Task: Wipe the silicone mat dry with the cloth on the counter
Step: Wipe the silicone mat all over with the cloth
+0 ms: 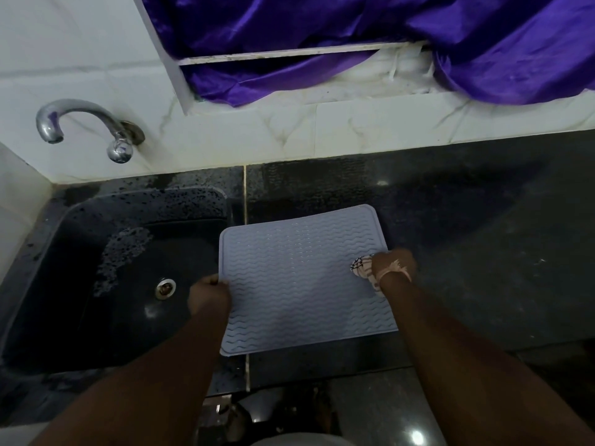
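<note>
One mat, one cloth, both my hands on them.

The single grey silicone mat [306, 281] lies flat on the dark counter [467, 236], its left edge just beside the one sink [106, 284]. My left hand [208, 296] pinches that left edge, fingers curled round it. My right hand [394, 263] sits at the right edge, fingers bunched over one checked cloth [363, 271], which presses on the mat. One tap [83, 123] juts from the white tiled wall. One purple curtain [370, 43] drapes above.
</note>
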